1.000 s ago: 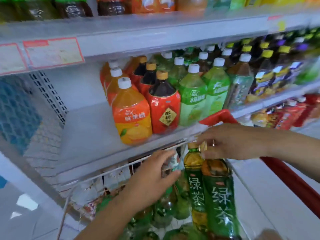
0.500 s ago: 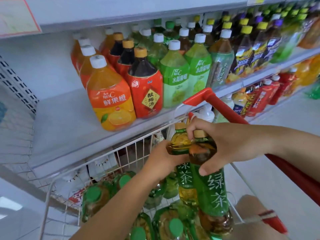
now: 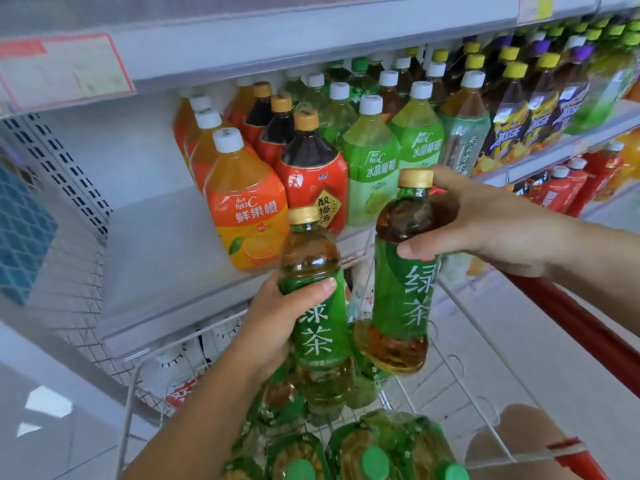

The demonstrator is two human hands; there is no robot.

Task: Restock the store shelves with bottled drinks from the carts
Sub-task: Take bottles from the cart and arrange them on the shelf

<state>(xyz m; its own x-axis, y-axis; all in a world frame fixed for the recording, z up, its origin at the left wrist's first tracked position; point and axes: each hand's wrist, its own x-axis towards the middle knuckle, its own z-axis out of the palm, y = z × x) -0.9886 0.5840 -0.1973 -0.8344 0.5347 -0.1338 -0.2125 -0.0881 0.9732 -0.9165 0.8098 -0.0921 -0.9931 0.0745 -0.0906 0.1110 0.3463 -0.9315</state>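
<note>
A: Entry one, hands?

B: Left hand [image 3: 277, 327]: forearm rising from the near left, fingers and thumb curled round the label of the left green tea bottle [image 3: 320, 336], thumb across the front, bottle upright over the cart [image 3: 194, 336]. Right hand [image 3: 485, 223]: reaching in from the right, fingers wrapped behind the shoulder of the right green tea bottle [image 3: 403, 292], thumb pressed on the front, bottle leaning slightly.

A: Bottles touching?

B: Apart, side by side, gold caps on, both just in front of the shelf edge.

A: Entry two, surface and room?

B: White shelf [image 3: 156, 244], board showing at left. Rightward, rows of large bottles: orange juice bottles [image 3: 247, 209], red-labelled dark bottles [image 3: 311, 174], light green bottles [image 3: 372, 164], then yellow- and purple-capped ones farther right. Price tag [image 3: 65, 71] on the upper shelf rail, far left. Red bottles [image 3: 561, 192] on a lower shelf, far right. Under the hands, wire cart holding green-capped bottles [image 3: 360, 441]. Red cart handle [image 3: 571, 323] at near right.
</note>
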